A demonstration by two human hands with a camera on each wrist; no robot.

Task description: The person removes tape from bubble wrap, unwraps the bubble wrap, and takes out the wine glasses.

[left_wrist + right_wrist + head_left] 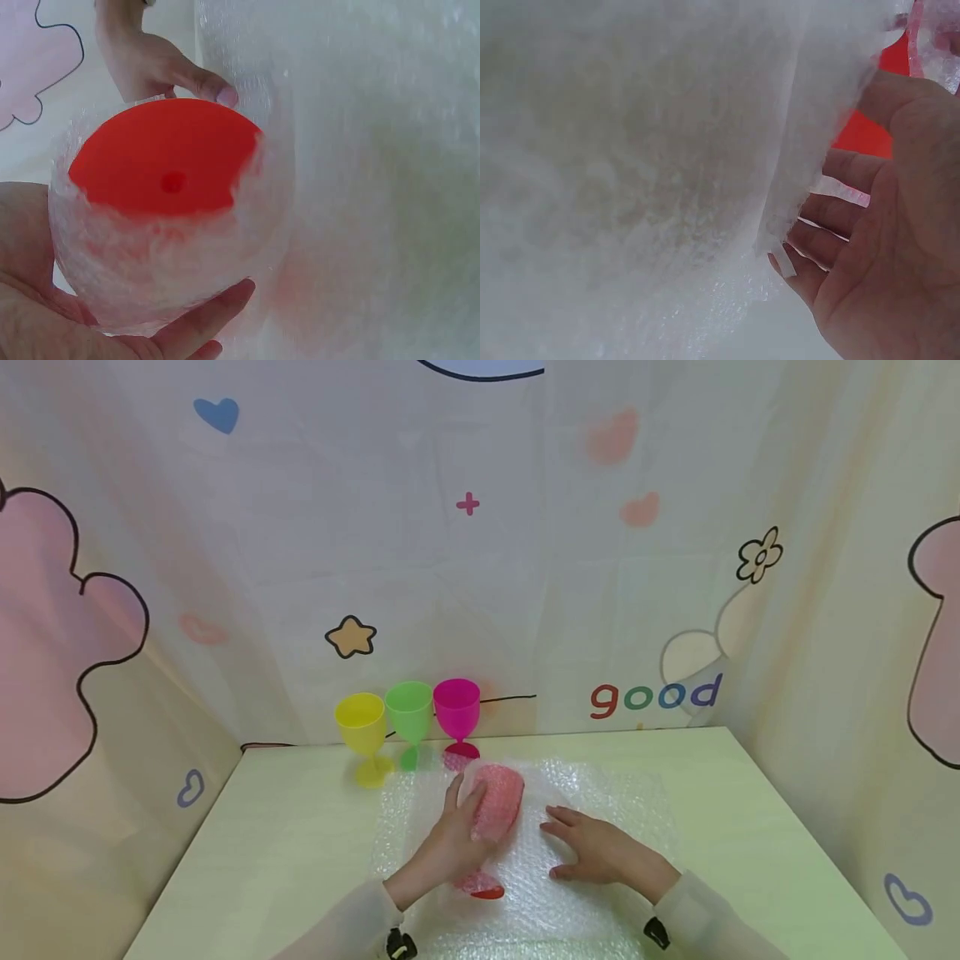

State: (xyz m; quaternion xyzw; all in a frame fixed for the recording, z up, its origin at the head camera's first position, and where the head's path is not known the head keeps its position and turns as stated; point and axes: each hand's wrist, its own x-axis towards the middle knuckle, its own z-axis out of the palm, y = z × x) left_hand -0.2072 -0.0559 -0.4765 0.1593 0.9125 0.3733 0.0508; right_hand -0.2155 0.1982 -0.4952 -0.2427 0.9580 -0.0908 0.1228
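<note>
My left hand [450, 839] grips a red goblet [498, 802] wrapped in bubble wrap, tilted over the sheet. Clear film covers most of it, while a bare red patch shows at its near end in the head view. In the left wrist view an uncovered red round face [169, 157] with a darker central spot points at the camera, and my left fingers [206, 315] curl along the wrapped side. My right hand [600, 847], fingers spread, is over the bubble wrap sheet [570, 910]. The right wrist view has its fingertips at the wrap's edge [780, 217], beside a small pale strip.
Yellow [362, 727], green [409, 706] and magenta [457, 703] goblets stand in a row at the table's back, left of centre. The sheet's far edge overlaps the magenta one's foot. A printed curtain [420, 543] encloses the pale table [240, 860].
</note>
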